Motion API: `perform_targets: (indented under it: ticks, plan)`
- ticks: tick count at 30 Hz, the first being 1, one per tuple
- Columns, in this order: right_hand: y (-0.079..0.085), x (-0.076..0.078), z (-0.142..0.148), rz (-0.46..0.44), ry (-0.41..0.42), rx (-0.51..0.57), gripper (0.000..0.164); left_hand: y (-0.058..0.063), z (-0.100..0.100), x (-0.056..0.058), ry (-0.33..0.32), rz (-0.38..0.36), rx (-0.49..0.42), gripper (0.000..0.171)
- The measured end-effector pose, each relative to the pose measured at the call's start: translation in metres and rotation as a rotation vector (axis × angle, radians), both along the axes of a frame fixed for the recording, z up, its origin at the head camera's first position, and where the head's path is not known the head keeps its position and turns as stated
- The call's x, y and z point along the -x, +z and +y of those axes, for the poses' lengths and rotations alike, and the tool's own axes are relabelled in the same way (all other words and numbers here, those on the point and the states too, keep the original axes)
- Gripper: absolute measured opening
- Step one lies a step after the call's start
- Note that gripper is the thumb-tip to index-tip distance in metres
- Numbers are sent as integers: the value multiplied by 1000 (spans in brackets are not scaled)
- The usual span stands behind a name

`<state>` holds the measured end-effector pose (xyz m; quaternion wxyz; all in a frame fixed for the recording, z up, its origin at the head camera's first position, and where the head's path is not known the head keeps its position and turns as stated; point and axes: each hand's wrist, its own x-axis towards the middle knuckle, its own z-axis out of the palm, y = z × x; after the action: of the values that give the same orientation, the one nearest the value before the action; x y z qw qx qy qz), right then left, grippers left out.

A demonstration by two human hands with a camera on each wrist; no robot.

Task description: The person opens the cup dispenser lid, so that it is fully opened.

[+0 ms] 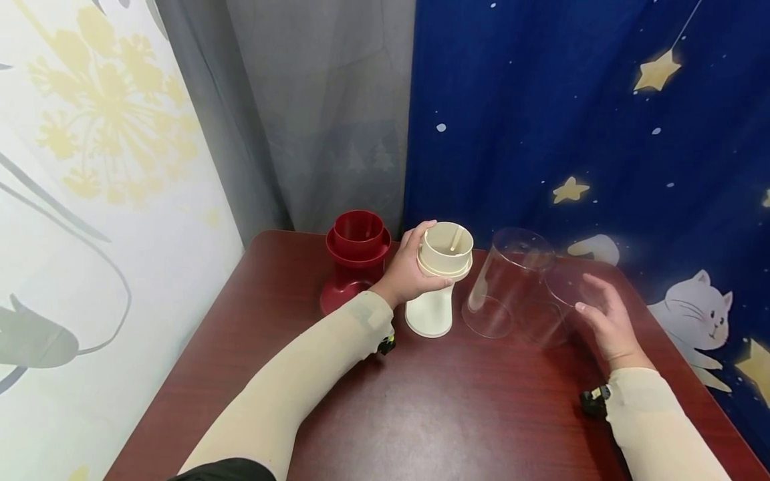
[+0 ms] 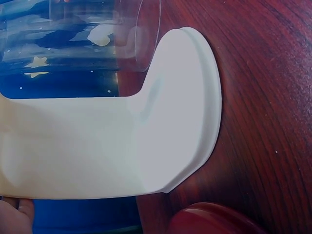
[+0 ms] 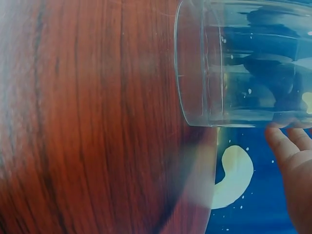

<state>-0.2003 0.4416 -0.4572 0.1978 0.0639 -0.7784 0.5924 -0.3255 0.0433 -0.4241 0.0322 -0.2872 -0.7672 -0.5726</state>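
Note:
My left hand (image 1: 411, 268) grips the collar of a cream plastic stand (image 1: 435, 314), which has a round cup top and a flat foot. Upright on the table, the stand leans neither way that I can see. Its white foot (image 2: 180, 107) fills much of the left wrist view. To its right stands a clear cylinder (image 1: 481, 287). My right hand (image 1: 610, 324) is at the right side of a second clear cylinder (image 1: 544, 327), fingers and thumb fairly straight and apart. In the right wrist view, its fingertips (image 3: 274, 134) touch this cylinder's wall.
A red stand (image 1: 359, 244) of similar shape is left of the cream one, partly behind my left arm. The dark red wooden table (image 1: 433, 401) ends at a grey curtain (image 1: 325, 100) and a blue starry curtain (image 1: 511, 100). A pale patterned surface (image 1: 120, 267) borders the left side.

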Motion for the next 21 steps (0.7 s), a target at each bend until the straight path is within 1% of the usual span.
perform_targets:
  ticks: [9, 13, 17, 21]
  plan:
    - [0, 0, 0, 14, 24, 67, 58, 1, 0, -1, 0, 1, 2, 113]
    - [1, -1, -1, 26, 37, 149, 59, 1, -1, -2, -8, -8, 2, 113]
    - [6, -5, -2, 21, 7, 203, 61, 3, -2, -2, -20, -2, 3, 114]
    - [17, -7, -5, 22, -69, 176, 64, 5, -3, -2, -28, -5, 4, 114]
